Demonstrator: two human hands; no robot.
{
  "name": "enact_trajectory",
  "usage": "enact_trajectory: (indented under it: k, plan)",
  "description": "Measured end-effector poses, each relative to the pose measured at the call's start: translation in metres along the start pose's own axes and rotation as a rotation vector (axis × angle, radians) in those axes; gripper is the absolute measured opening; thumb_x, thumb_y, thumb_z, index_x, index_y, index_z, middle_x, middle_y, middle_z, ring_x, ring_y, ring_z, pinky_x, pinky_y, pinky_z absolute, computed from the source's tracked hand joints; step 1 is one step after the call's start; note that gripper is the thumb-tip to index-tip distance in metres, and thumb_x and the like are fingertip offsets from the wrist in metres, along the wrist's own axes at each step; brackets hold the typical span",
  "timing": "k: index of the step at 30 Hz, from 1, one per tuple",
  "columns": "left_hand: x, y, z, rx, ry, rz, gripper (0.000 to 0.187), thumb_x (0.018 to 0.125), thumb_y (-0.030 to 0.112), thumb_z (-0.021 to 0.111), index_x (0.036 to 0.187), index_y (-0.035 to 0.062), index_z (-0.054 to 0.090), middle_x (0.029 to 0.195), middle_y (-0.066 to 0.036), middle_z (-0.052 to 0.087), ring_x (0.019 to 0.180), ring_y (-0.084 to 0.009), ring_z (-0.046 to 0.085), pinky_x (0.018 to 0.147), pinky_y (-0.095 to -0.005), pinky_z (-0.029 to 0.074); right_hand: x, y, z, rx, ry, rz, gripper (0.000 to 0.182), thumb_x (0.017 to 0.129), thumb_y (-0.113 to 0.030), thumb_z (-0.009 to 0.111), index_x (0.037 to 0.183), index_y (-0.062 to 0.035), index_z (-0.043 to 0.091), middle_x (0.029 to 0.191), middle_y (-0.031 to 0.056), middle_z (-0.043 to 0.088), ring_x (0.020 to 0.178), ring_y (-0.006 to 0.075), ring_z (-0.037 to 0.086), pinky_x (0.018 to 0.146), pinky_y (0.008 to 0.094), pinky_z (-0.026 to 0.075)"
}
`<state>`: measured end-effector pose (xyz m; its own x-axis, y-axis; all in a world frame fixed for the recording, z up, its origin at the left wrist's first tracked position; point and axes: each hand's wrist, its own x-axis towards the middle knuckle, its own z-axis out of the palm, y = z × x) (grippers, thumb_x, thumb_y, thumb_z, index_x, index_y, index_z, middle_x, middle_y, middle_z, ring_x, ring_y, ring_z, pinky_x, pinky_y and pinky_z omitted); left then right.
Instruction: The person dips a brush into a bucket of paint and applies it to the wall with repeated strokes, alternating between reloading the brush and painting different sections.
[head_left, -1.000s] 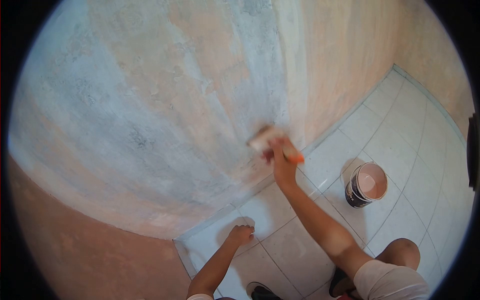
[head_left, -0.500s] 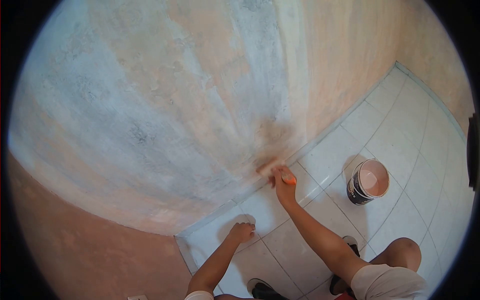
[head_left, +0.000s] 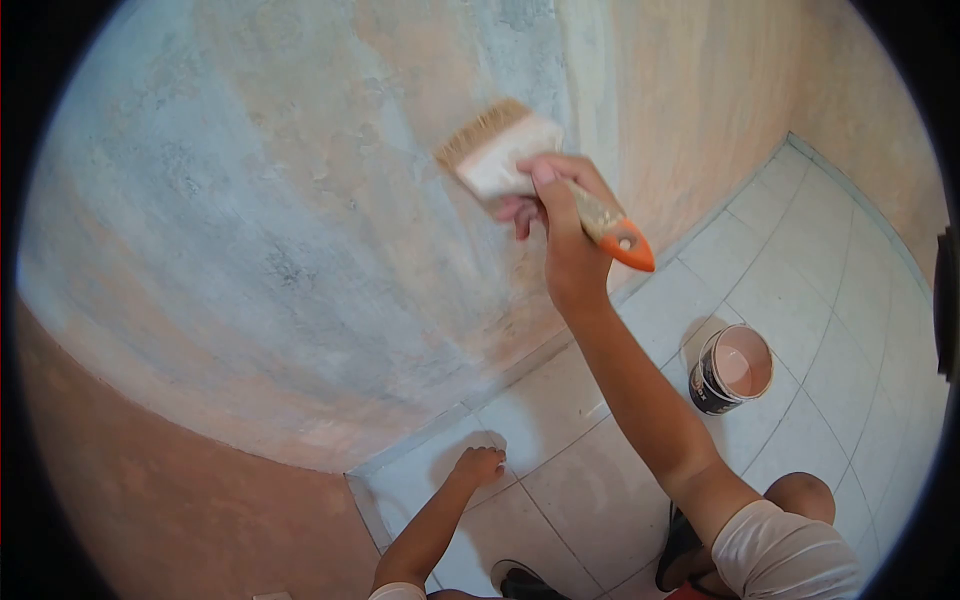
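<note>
My right hand (head_left: 560,215) is raised in front of the patchy wall (head_left: 330,210), closed around the handle of a wide paintbrush (head_left: 505,165). The brush has tan bristles pointing up and left, a pale ferrule and an orange handle end with a hole in it. Bristles overlap the blue-grey and peach streaks of the wall in this view. My left hand (head_left: 482,466) hangs low over the floor tiles near the wall's foot, fingers curled. A small pale spot shows at its fingertips, and I cannot tell what it is.
A dark bucket (head_left: 733,370) of pinkish paint stands on the white tiled floor (head_left: 790,260) to the right. A low skirting (head_left: 540,358) runs along the wall's base. At the lower left is a reddish-brown wall (head_left: 190,500). My dark shoes (head_left: 520,578) are at the bottom.
My right hand has lifted the paintbrush from the wall's foot by the skirting, up and slightly left, nearer the camera. My left hand stays almost where it was.
</note>
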<state>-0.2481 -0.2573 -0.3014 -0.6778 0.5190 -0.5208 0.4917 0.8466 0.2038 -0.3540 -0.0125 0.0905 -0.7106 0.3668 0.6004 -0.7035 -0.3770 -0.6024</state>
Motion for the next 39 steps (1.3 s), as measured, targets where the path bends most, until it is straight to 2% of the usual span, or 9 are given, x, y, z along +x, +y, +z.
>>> enact_trajectory:
  k: [8, 15, 18, 23, 26, 28, 29, 35, 39]
  plan:
    - [0.004, 0.004, -0.004, 0.030, 0.040, 0.030, 0.030, 0.092, 0.030, 0.058, 0.114, 0.0104, 0.064, 0.114, -0.013, 0.066, 0.105, -0.0316, 0.064, 0.088, -0.0472, 0.050, -0.163, 0.109, -0.116, -0.269, 0.249, 0.653, 0.021, 0.095, -0.022, 0.064, 0.089, -0.0020, 0.063, 0.069, 0.0056, 0.064, 0.058, 0.0092, 0.059, 0.048, 0.0230, 0.041]
    - [0.013, 0.008, -0.009, 0.026, 0.068, 0.058, 0.031, 0.093, 0.031, 0.058, 0.114, 0.0089, 0.062, 0.112, -0.013, 0.066, 0.105, -0.0320, 0.065, 0.088, -0.0481, 0.050, -0.070, 0.086, -0.067, -0.139, 0.102, 0.306, 0.017, 0.096, -0.023, 0.064, 0.095, -0.0056, 0.065, 0.071, 0.0030, 0.063, 0.057, 0.0086, 0.058, 0.048, 0.0209, 0.040]
    - [0.015, 0.010, -0.015, 0.058, 0.036, 0.014, 0.033, 0.093, 0.032, 0.057, 0.119, 0.0127, 0.063, 0.117, -0.011, 0.066, 0.108, -0.0311, 0.064, 0.090, -0.0474, 0.051, -0.002, 0.015, -0.019, -0.247, -0.101, 0.056, 0.026, 0.100, -0.015, 0.054, 0.118, 0.0021, 0.060, 0.076, 0.0067, 0.064, 0.065, 0.0098, 0.058, 0.057, 0.0224, 0.043]
    - [0.014, 0.001, -0.010, 0.034, 0.064, 0.014, 0.033, 0.094, 0.032, 0.057, 0.118, 0.0121, 0.063, 0.116, -0.011, 0.066, 0.108, -0.0309, 0.064, 0.090, -0.0474, 0.051, 0.023, -0.030, -0.007, -0.573, -0.240, -0.452, 0.047, 0.097, -0.015, 0.059, 0.140, -0.0011, 0.047, 0.078, 0.0057, 0.064, 0.066, 0.0084, 0.055, 0.062, 0.0225, 0.044]
    - [0.011, -0.004, -0.007, 0.040, 0.047, 0.005, 0.032, 0.093, 0.032, 0.057, 0.118, 0.0118, 0.064, 0.116, -0.011, 0.066, 0.108, -0.0306, 0.064, 0.090, -0.0472, 0.051, -0.006, 0.008, -0.053, -0.965, -0.397, -0.211, 0.049, 0.093, -0.014, 0.063, 0.138, -0.0016, 0.047, 0.079, 0.0107, 0.063, 0.066, 0.0187, 0.060, 0.063, 0.0298, 0.050]
    - [0.009, -0.006, -0.003, 0.043, 0.032, -0.005, 0.032, 0.093, 0.032, 0.057, 0.117, 0.0118, 0.064, 0.116, -0.011, 0.066, 0.108, -0.0304, 0.064, 0.090, -0.0471, 0.050, -0.047, 0.066, -0.110, -1.054, -0.493, -0.393, 0.048, 0.092, -0.013, 0.063, 0.137, -0.0021, 0.049, 0.080, 0.0155, 0.062, 0.066, 0.0286, 0.062, 0.064, 0.0341, 0.052]
    - [0.009, -0.006, -0.001, 0.042, 0.037, -0.001, 0.031, 0.092, 0.031, 0.057, 0.114, 0.0104, 0.064, 0.114, -0.012, 0.067, 0.107, -0.0311, 0.064, 0.090, -0.0477, 0.050, -0.076, 0.080, -0.132, -1.062, -0.515, -0.109, 0.043, 0.092, -0.014, 0.064, 0.132, -0.0023, 0.054, 0.081, 0.0185, 0.062, 0.070, 0.0338, 0.063, 0.067, 0.0369, 0.053]
    - [0.015, -0.006, -0.009, 0.062, 0.052, 0.004, 0.030, 0.091, 0.031, 0.058, 0.112, 0.0102, 0.064, 0.111, -0.012, 0.067, 0.106, -0.0313, 0.064, 0.089, -0.0480, 0.050, -0.155, 0.108, -0.189, -0.966, -0.579, 0.284, 0.040, 0.094, -0.014, 0.064, 0.132, -0.0031, 0.055, 0.099, 0.0189, 0.067, 0.080, 0.0283, 0.067, 0.075, 0.0345, 0.054]
    - [0.015, 0.005, -0.006, 0.045, 0.043, 0.030, 0.030, 0.092, 0.031, 0.058, 0.114, 0.0115, 0.064, 0.112, -0.011, 0.067, 0.108, -0.0301, 0.064, 0.090, -0.0479, 0.050, -0.058, 0.086, -0.127, -0.780, -0.529, -0.020, 0.036, 0.095, -0.013, 0.064, 0.128, -0.0013, 0.060, 0.108, 0.0184, 0.070, 0.094, 0.0252, 0.071, 0.082, 0.0312, 0.053]
